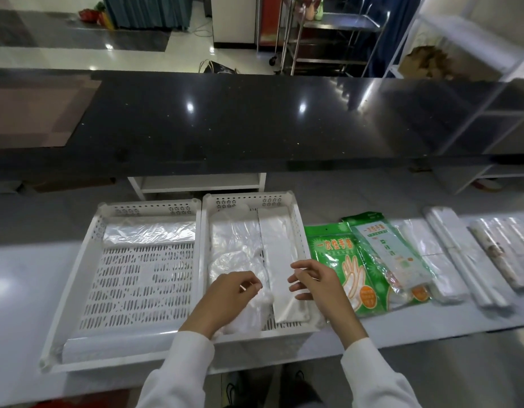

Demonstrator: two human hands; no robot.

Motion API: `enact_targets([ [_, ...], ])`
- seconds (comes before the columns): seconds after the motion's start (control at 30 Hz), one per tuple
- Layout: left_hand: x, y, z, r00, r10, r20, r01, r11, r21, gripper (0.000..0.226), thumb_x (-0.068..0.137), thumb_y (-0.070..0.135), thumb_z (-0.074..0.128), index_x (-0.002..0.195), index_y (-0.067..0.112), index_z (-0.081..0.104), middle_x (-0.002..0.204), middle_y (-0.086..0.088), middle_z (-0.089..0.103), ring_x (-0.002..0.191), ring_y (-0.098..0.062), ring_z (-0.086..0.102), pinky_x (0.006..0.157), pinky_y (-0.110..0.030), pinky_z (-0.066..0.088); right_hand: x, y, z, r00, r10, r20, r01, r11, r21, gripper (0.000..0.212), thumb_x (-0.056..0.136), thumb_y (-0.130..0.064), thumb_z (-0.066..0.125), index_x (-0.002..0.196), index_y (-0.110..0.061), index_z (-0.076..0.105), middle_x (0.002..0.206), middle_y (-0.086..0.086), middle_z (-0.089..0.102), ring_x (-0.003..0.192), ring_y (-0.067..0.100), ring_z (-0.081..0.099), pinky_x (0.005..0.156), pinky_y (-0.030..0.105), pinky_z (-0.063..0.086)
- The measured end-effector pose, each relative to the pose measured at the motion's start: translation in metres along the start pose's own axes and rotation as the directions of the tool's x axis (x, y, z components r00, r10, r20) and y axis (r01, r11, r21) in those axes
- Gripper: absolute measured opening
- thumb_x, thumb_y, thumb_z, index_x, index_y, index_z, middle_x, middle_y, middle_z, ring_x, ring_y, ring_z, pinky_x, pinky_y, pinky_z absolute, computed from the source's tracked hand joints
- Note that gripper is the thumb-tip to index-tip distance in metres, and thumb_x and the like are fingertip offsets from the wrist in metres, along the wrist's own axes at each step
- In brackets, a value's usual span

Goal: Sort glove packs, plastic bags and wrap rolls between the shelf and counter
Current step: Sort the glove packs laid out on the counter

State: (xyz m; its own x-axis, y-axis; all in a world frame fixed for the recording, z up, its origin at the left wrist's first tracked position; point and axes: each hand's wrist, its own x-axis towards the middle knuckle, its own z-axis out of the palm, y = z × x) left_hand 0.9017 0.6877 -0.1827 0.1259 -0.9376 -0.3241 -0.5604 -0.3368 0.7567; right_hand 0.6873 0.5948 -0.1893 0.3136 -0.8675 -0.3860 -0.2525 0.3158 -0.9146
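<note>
Green glove pack (337, 260) printed "一次性手套", left hand (228, 293) and right hand (313, 279) loosely open, empty

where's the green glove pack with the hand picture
In the head view, the green glove pack lies flat on the counter, right of the right-hand white basket.

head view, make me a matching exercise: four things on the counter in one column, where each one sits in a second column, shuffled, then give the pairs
Things
1. green printed glove pack
2. long flat white plastic pack
3. clear folded plastic sheet
4. patterned wrap roll

Places
A. far end of the left white perforated plastic tray
B. furthest right on the grey counter
C. on the counter just right of the right white perforated plastic tray
D. inside the right tray, along its right side

Pairs: 1-C, 2-D, 3-A, 4-B
</note>
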Motion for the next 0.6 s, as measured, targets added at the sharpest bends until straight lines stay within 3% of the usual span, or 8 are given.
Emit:
enact_targets([
  [0.1,0.009,0.009,0.008,0.997,0.047,-0.058,-0.049,0.998,-0.033,0.013,0.102,0.027,0.063,0.103,0.029,0.076,0.098,0.02,0.073,0.09,0.005,0.066,0.078,-0.009,0.047,0.0,-0.002,-0.012,0.999,-0.006,-0.032,0.007,1.0,0.01,0.016,0.104,-0.008,0.06,0.108,-0.015,0.074,0.088,0.007,0.079,0.076,0.02,0.075,0.067,0.032,0.062],
  [0.2,0.016,0.024,0.021,0.993,0.069,-0.097,-0.079,0.992,-0.098,0.013,0.101,0.022,0.064,0.101,0.029,0.076,0.097,0.019,0.073,0.091,0.003,0.066,0.079,-0.008,0.047,0.002,-0.003,-0.028,0.998,-0.016,-0.057,0.017,1.0,0.015,0.015,0.103,-0.009,0.061,0.108,-0.016,0.074,0.089,0.006,0.079,0.076,0.019,0.076,0.064,0.028,0.061],
  [0.6,0.056,0.119,0.11,0.98,0.044,-0.196,-0.095,0.962,-0.256,0.014,0.098,0.011,0.064,0.097,0.02,0.074,0.088,0.005,0.075,0.085,-0.013,0.071,0.079,-0.027,0.057,0.017,0.002,-0.142,0.992,-0.048,-0.114,0.056,0.996,0.066,0.018,0.101,-0.004,0.06,0.101,-0.016,0.073,0.083,0.007,0.078,0.072,0.017,0.074,0.061,0.029,0.059],
])
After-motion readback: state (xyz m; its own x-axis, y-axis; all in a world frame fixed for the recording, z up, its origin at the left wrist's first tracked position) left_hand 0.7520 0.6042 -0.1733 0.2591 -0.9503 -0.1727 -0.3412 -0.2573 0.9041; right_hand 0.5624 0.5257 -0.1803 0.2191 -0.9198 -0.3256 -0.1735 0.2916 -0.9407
